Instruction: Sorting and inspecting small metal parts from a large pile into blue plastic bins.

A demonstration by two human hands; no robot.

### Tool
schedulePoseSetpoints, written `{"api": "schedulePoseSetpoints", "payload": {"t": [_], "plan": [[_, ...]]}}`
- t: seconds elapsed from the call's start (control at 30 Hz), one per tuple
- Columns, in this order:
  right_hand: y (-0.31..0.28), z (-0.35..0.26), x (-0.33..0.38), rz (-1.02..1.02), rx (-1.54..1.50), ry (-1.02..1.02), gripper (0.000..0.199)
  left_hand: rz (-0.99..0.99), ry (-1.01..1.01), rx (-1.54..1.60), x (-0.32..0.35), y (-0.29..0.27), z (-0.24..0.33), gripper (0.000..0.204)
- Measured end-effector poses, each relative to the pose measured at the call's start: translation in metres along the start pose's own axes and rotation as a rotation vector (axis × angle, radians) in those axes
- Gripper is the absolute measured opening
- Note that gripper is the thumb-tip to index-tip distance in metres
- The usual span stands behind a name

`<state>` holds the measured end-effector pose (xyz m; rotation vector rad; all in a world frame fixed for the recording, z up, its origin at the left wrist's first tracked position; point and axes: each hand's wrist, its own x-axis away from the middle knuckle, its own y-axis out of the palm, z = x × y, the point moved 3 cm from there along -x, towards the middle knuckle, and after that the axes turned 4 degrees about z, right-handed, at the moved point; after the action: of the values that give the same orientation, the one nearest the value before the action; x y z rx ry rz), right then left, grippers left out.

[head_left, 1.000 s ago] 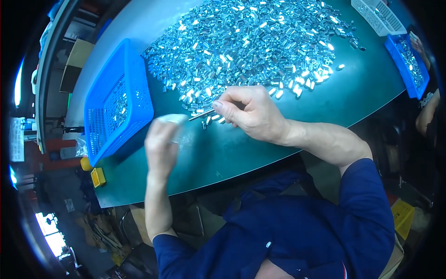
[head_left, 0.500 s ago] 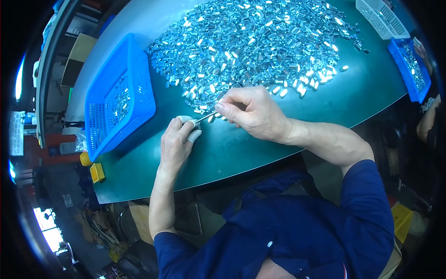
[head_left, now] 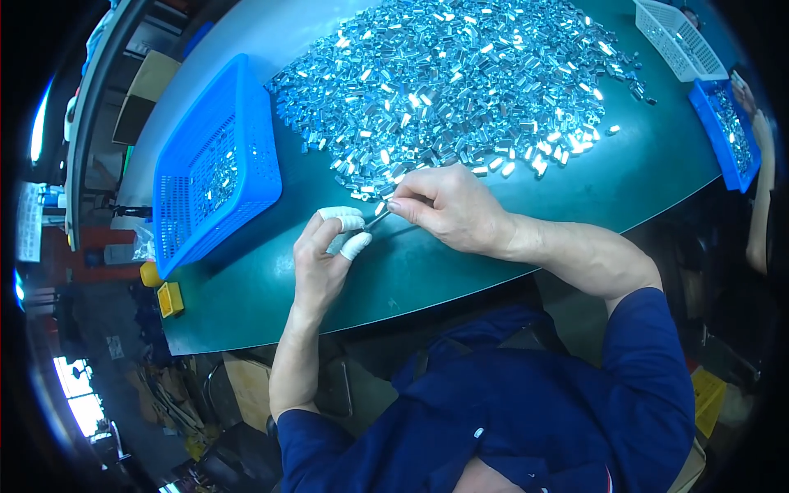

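A big heap of small shiny metal parts [head_left: 460, 82] covers the far half of the dark green table [head_left: 575, 205]. My right hand [head_left: 448, 205] pinches a thin metal tool [head_left: 378, 218] at the near edge of the heap. My left hand [head_left: 325, 259] rests on the table just left of it. White finger cots cover its thumb and forefinger, which touch the tool's tip. I cannot tell whether a part sits between those fingers.
A blue mesh basket [head_left: 246, 123] holding several metal parts stands at the left. A white basket [head_left: 682, 37] and a second blue basket [head_left: 723, 135] sit at the far right, where another person's arm [head_left: 760, 189] shows. A small yellow object [head_left: 170, 298] lies by the table's left edge.
My left hand came down from a blurred swing and now rests on the table, its fingertips against the tool. My right hand has barely moved.
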<state>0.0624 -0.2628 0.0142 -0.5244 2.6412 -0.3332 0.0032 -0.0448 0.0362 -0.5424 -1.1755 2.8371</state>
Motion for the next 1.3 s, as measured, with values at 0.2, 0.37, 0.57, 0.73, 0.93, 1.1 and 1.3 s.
{"api": "schedulePoseSetpoints", "payload": {"t": [0.2,0.37,0.57,0.73,0.93,1.1,1.3], "plan": [[0.005,-0.002,0.004,0.021,0.03,-0.127,0.025,0.018,0.055,-0.005,-0.003,0.007,0.007,0.022],[0.0,0.0,0.002,-0.037,0.127,-0.078,0.032,0.032,0.085,-0.011,-0.006,0.015,0.015,0.022],[0.008,0.002,0.005,-0.088,0.049,-0.007,0.04,0.024,0.137,-0.026,-0.008,0.017,0.019,0.023],[-0.006,-0.002,-0.001,0.048,-0.067,-0.066,0.037,0.137,0.239,-0.31,-0.015,-0.024,0.019,0.021],[-0.017,-0.007,-0.004,0.068,-0.289,0.166,0.04,0.639,0.255,-0.821,-0.044,-0.126,0.005,0.02],[-0.014,-0.005,-0.003,0.028,-0.252,0.165,0.037,0.196,0.196,-0.374,-0.036,-0.046,-0.005,0.025],[-0.013,-0.003,-0.004,0.03,-0.263,0.183,0.034,0.012,0.059,-0.286,-0.025,0.021,-0.017,0.027]]}}
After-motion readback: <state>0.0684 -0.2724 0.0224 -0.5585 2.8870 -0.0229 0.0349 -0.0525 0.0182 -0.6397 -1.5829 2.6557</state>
